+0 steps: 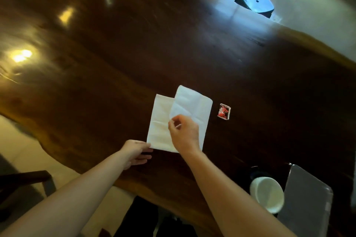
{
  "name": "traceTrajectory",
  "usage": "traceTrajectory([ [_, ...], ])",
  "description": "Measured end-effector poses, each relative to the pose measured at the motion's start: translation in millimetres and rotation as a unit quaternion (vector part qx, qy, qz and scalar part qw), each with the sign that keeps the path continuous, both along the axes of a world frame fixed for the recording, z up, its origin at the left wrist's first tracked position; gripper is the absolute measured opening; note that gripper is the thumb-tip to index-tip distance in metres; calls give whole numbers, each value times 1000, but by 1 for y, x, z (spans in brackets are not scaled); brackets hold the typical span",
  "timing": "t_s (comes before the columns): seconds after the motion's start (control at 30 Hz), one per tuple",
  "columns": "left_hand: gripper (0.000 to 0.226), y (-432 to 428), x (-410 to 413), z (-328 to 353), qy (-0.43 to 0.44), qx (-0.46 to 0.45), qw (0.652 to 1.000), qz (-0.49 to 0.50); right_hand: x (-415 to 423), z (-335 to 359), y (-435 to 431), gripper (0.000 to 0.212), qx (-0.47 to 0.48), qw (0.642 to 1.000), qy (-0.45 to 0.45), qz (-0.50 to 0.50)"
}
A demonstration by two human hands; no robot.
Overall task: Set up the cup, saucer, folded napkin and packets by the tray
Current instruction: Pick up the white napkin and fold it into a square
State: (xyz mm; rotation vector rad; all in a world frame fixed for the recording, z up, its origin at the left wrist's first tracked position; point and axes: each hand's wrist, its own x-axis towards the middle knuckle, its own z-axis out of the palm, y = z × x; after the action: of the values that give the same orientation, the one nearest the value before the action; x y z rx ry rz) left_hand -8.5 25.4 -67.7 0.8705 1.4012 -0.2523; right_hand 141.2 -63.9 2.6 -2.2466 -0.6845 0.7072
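Observation:
A white paper napkin [163,121] lies on the dark wooden table [134,54], its upper right part folded over. My right hand [185,133] pinches the folded flap of the napkin between thumb and fingers. My left hand [135,153] rests flat at the napkin's near left corner, fingertips touching its edge. A small red and white packet [224,111] lies on the table just right of the napkin. A white cup [266,194] stands at the lower right, beside a grey tray [306,204]. A dark saucer edge [255,174] seems to show behind the cup.
The table's wavy near edge runs from left to lower centre, with pale floor beyond it. A dark chair arm [23,178] is at the lower left. A blue-lit stool [255,3] stands past the table's far edge.

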Motion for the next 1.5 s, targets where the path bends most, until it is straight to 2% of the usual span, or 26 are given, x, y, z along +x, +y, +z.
traceTrajectory([
  [0.13,21,7,-1,-5,-5,-12,1000,-21,-37,-38,11,18,-99,992,11,83],
  [0.3,21,12,-5,-7,-7,-2,998,-55,-43,-63,-5,27,-166,979,58,104],
  [0.37,17,12,-5,-7,6,70,993,-95,-38,-65,-16,27,-171,980,55,89],
  [0.4,15,13,-5,-7,19,146,979,-140,-33,-65,-23,27,-174,981,49,72],
  [0.47,15,15,-3,-7,34,305,923,-232,-23,-64,-37,26,-179,983,33,29],
  [0.53,12,13,1,-7,22,350,896,-273,-12,-63,-53,25,-181,983,3,-16],
  [0.67,18,4,15,-10,54,354,892,-275,2,-65,-84,22,-189,976,-43,-96],
  [0.9,43,-10,37,-11,132,354,893,-243,14,-74,-103,15,-187,976,-8,-116],
  [0.97,42,-12,40,-12,131,359,893,-239,14,-75,-103,16,-184,977,-2,-110],
  [1.07,24,-11,43,-13,123,361,891,-246,10,-79,-104,18,-187,977,-8,-104],
  [1.13,20,-8,45,-13,107,337,907,-230,8,-80,-106,12,-189,976,-22,-109],
  [1.23,12,-3,47,-8,50,245,962,-111,7,-79,-106,7,-194,975,-40,-102],
  [1.3,8,-1,45,-3,3,180,983,-40,7,-76,-106,9,-198,975,-51,-84],
  [1.4,8,1,35,0,-27,172,985,-21,7,-75,-106,11,-206,974,-78,-42],
  [1.5,7,-2,19,-6,-10,182,983,-21,5,-76,-107,8,-215,969,-118,14],
])
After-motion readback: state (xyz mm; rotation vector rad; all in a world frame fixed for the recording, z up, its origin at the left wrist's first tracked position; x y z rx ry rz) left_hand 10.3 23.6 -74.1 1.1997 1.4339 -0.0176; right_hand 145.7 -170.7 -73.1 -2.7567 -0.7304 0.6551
